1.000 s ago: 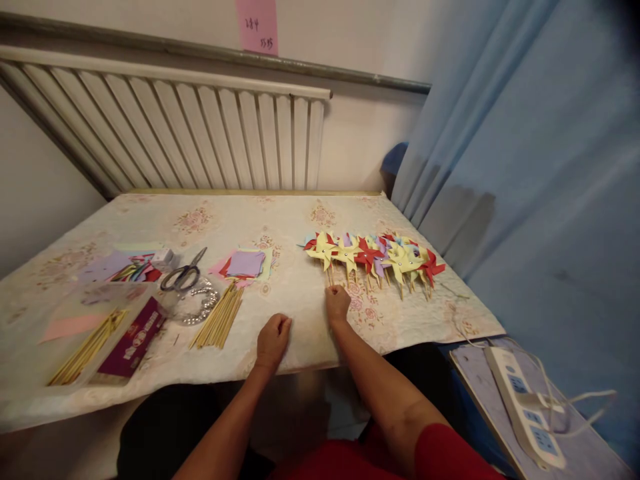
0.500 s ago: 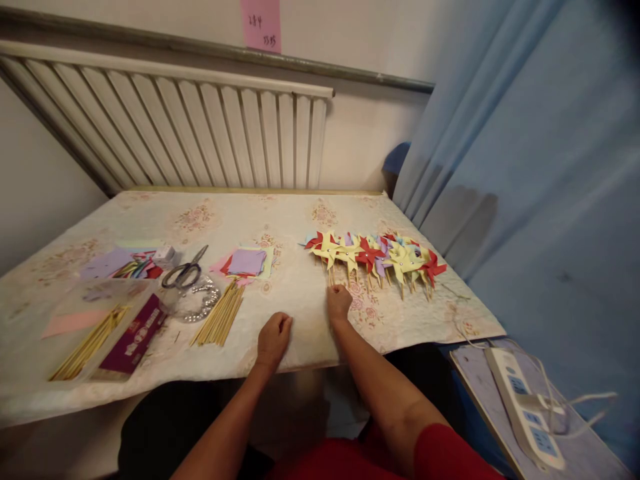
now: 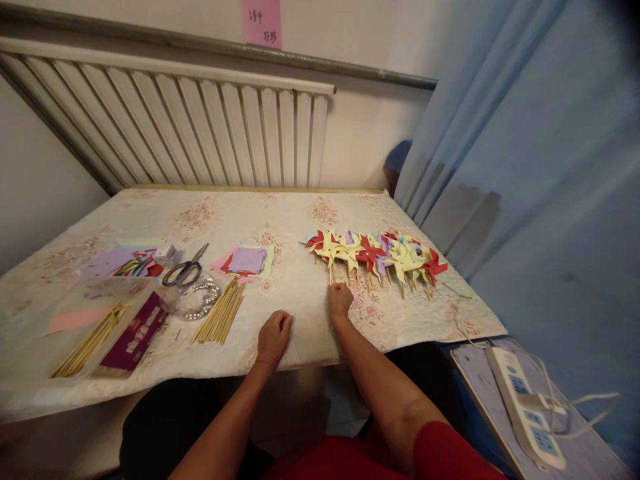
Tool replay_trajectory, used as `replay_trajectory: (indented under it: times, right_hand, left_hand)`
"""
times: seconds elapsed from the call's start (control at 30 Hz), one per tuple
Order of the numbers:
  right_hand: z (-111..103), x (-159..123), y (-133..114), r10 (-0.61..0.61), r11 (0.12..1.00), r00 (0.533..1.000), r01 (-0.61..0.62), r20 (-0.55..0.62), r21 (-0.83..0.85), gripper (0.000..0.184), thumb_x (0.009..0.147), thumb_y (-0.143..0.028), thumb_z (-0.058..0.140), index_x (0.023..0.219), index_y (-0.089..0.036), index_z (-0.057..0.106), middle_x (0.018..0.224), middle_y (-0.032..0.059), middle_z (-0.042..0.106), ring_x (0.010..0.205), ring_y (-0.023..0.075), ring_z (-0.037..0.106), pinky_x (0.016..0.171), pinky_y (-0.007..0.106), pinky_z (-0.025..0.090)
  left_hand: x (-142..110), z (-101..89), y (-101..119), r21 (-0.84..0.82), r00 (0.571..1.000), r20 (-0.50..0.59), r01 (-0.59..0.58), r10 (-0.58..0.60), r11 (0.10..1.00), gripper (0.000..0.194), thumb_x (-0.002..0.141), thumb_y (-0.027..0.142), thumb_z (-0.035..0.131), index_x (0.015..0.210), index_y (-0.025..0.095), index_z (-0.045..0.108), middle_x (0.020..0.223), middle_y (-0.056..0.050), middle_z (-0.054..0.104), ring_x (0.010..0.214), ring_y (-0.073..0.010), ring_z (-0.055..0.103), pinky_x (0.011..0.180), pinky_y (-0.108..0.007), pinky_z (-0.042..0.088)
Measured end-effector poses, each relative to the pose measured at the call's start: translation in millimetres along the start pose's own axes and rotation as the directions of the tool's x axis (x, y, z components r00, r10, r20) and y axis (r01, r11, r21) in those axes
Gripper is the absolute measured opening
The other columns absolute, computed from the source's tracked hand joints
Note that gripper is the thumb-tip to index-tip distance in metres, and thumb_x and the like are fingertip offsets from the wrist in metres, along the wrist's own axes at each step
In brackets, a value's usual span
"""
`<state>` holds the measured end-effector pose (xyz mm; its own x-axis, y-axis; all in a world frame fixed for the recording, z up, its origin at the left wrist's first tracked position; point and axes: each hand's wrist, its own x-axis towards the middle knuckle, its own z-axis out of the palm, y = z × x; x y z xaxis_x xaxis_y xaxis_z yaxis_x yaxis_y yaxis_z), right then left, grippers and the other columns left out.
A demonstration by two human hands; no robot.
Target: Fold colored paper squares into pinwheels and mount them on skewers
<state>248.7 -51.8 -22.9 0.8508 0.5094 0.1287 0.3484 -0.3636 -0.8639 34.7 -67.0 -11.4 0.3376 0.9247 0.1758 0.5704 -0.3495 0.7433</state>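
A row of paper pinwheels [image 3: 377, 253] in yellow, red and purple lies on the floral tablecloth [image 3: 300, 213], their wooden sticks pointing toward me. My right hand [image 3: 340, 299] is closed just below the leftmost pinwheel's stick, its fingers pinched at the stick's end. My left hand [image 3: 273, 337] rests near the table's front edge with fingers curled in; nothing shows in it.
Loose wooden sticks [image 3: 220, 313], scissors [image 3: 186, 270], a stack of coloured paper squares [image 3: 246, 261], a bead string [image 3: 197, 303] and a clear box with sticks and a maroon packet [image 3: 133, 332] lie left. A power strip [image 3: 520, 407] sits lower right beside a blue curtain [image 3: 525, 167].
Both hands stay nearly in place; the view has shifted slightly, and my right hand remains at the end of the leftmost pinwheel's stick.
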Motion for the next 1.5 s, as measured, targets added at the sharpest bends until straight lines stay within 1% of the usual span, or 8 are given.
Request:
replay_trajectory:
  times: [0.47, 0.73, 0.9, 1.0, 1.27, 1.33, 1.43, 1.5]
  right_hand:
    - [1.5, -1.2, 3.0, -0.042, 0.999, 0.997, 0.041, -0.059, -0.020, 0.009, 0.067, -0.024, 0.048, 0.062, -0.022, 0.055, 0.060, 0.0011, 0.059, 0.059, 0.0177, 0.050, 0.061, 0.028, 0.034]
    - [-2.6, -9.8, 4.6, -0.131, 0.991, 0.989, 0.129, -0.064, -0.042, 0.015, 0.075, -0.019, 0.043, 0.069, -0.020, 0.057, 0.065, 0.0027, 0.059, 0.064, 0.0177, 0.049, 0.066, 0.028, 0.035]
    - [-7.7, -15.5, 5.2, -0.176, 0.983, 0.983, 0.174, -0.047, -0.049, 0.019, 0.078, -0.018, 0.041, 0.067, -0.021, 0.056, 0.065, 0.0022, 0.058, 0.063, 0.0168, 0.047, 0.066, 0.027, 0.034]
    - [-12.9, -19.8, 6.6, -0.230, 0.972, 0.973, 0.230, 0.006, -0.043, 0.021, 0.079, -0.017, 0.040, 0.066, -0.020, 0.056, 0.064, 0.0010, 0.057, 0.063, 0.0160, 0.047, 0.065, 0.027, 0.034]
    - [-28.4, -46.5, 13.9, -0.371, 0.922, 0.910, 0.385, 0.184, -0.046, 0.018, 0.081, -0.019, 0.044, 0.072, -0.019, 0.060, 0.068, 0.0014, 0.058, 0.066, 0.0158, 0.050, 0.067, 0.027, 0.035]
    - [-31.7, -55.3, 14.9, -0.434, 0.887, 0.871, 0.458, 0.229, -0.063, 0.019, 0.084, -0.019, 0.043, 0.075, -0.018, 0.060, 0.072, 0.0022, 0.059, 0.069, 0.0160, 0.051, 0.069, 0.027, 0.036]
    - [-34.6, -65.1, 15.5, -0.527, 0.807, 0.791, 0.580, 0.311, -0.108, 0.021, 0.088, -0.020, 0.042, 0.078, -0.018, 0.061, 0.077, 0.0032, 0.060, 0.073, 0.0159, 0.052, 0.071, 0.027, 0.036]
    - [-34.7, -68.2, 15.8, -0.554, 0.768, 0.759, 0.625, 0.343, -0.142, 0.021, 0.089, -0.020, 0.042, 0.079, -0.018, 0.061, 0.079, 0.0036, 0.060, 0.074, 0.0159, 0.052, 0.071, 0.027, 0.035]
  left_hand:
    - [-0.3, 0.4, 1.2, -0.002, 1.000, 0.000, -0.002, 0.002, 1.000, 0.027, 0.091, 0.040, 0.042, 0.076, 0.020, 0.055, 0.074, -0.001, 0.058, 0.071, -0.0170, 0.053, 0.068, -0.029, 0.038]
    - [0.5, 0.9, 0.8, 0.015, 1.000, 0.002, -0.016, 0.016, 1.000, 0.026, 0.091, 0.039, 0.042, 0.077, 0.020, 0.054, 0.076, -0.002, 0.058, 0.072, -0.0177, 0.053, 0.069, -0.030, 0.038]
    - [0.8, 0.3, 1.7, 0.026, 1.000, -0.002, -0.013, 0.013, 1.000, 0.025, 0.090, 0.038, 0.042, 0.077, 0.021, 0.055, 0.076, -0.002, 0.059, 0.072, -0.0180, 0.054, 0.069, -0.030, 0.038]
    - [1.0, 0.4, 1.2, 0.028, 1.000, -0.007, -0.018, 0.018, 0.999, 0.024, 0.090, 0.037, 0.043, 0.077, 0.020, 0.056, 0.077, -0.002, 0.060, 0.073, -0.0181, 0.054, 0.070, -0.030, 0.039]
    - [-2.2, 2.1, 0.9, 0.021, 1.000, -0.007, -0.007, 0.007, 1.000, 0.023, 0.090, 0.034, 0.043, 0.077, 0.020, 0.055, 0.077, -0.002, 0.059, 0.074, -0.0173, 0.053, 0.071, -0.029, 0.038]
    - [-3.1, 1.7, 1.8, 0.023, 1.000, -0.013, -0.003, 0.003, 1.000, 0.022, 0.090, 0.032, 0.043, 0.077, 0.020, 0.056, 0.077, -0.002, 0.059, 0.075, -0.0174, 0.053, 0.072, -0.030, 0.039]
    - [-3.8, 1.1, 2.2, 0.010, 1.000, -0.002, -0.008, 0.008, 1.000, 0.020, 0.089, 0.029, 0.044, 0.076, 0.020, 0.056, 0.079, -0.003, 0.060, 0.077, -0.0176, 0.052, 0.075, -0.031, 0.040]
    - [-4.0, 0.7, 1.1, -0.007, 1.000, 0.011, -0.011, 0.011, 1.000, 0.019, 0.088, 0.028, 0.044, 0.076, 0.020, 0.056, 0.079, -0.003, 0.060, 0.077, -0.0175, 0.052, 0.076, -0.031, 0.040]
